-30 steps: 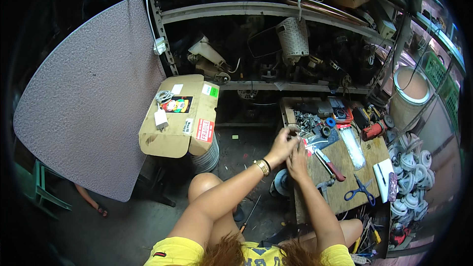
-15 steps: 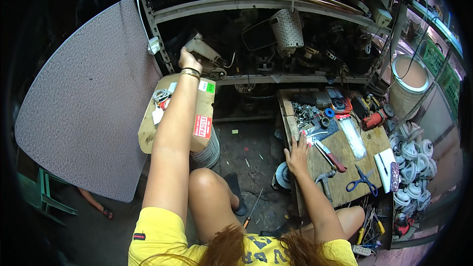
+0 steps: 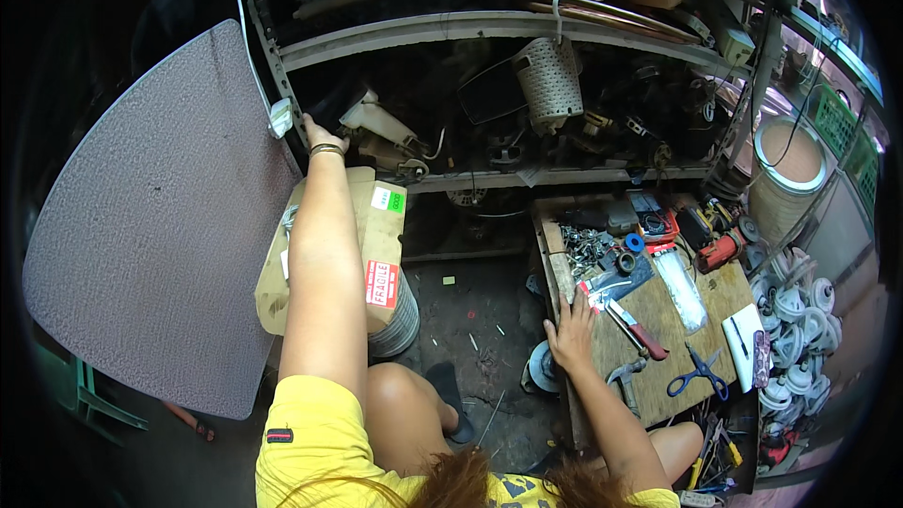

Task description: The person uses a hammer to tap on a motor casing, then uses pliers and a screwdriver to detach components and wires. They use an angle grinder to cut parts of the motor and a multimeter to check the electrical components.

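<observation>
My left hand (image 3: 324, 135) reaches far forward over a cardboard-topped drum, to the shelf's metal upright (image 3: 288, 85). Its thumb and one finger show apart; the other fingertips are lost in the dark, so I cannot tell whether it holds anything. Just right of it, a whitish plastic part (image 3: 378, 119) lies on the shelf among dark metal pieces. My right hand (image 3: 571, 337) rests on the left edge of the wooden worktable (image 3: 649, 372), fingers spread and nothing in them. Near its fingertips are a clear plastic packet (image 3: 621, 279) and a red-handled utility knife (image 3: 645, 339).
The cardboard (image 3: 386, 235) carries coiled wire. A large grey textured board (image 3: 160, 226) leans at left. The table holds loose screws (image 3: 585, 249), blue scissors (image 3: 699, 373), a hammer (image 3: 625, 381) and a red angle grinder (image 3: 720, 250). White plastic parts (image 3: 798, 329) pile up at right.
My left hand has moved left and slightly down, from beside the whitish plastic part to the shelf upright. My right hand stays on the table edge. The view has shifted slightly.
</observation>
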The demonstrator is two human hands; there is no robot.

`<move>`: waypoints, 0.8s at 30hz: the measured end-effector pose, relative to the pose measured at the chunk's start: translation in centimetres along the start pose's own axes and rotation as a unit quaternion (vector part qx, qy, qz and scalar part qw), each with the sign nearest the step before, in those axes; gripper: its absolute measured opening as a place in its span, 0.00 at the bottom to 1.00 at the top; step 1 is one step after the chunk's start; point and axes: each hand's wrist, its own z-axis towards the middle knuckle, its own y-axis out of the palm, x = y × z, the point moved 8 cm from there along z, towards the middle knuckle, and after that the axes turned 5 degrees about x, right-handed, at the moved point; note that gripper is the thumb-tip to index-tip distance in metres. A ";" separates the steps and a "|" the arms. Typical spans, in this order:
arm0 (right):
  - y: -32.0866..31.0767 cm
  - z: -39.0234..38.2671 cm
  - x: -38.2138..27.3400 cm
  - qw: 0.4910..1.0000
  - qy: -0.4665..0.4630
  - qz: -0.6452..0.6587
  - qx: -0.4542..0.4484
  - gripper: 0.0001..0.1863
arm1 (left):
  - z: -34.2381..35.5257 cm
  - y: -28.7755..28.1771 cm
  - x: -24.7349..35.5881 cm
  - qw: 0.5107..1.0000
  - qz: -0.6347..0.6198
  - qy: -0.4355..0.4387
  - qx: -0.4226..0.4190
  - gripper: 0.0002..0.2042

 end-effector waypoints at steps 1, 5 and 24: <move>0.2 0.1 -0.3 1.000 -0.002 -0.003 -0.003 0.38 | 0.5 -0.7 1.0 0.998 0.007 -0.014 0.059 0.47; 0.5 0.1 -0.1 1.000 0.002 0.003 -0.008 0.39 | 0.1 -0.4 1.4 0.995 0.033 -0.027 0.092 0.37; 0.2 0.0 -0.4 1.000 -0.006 -0.022 -0.010 0.39 | 1.4 2.6 3.8 0.992 0.122 -0.016 0.028 0.14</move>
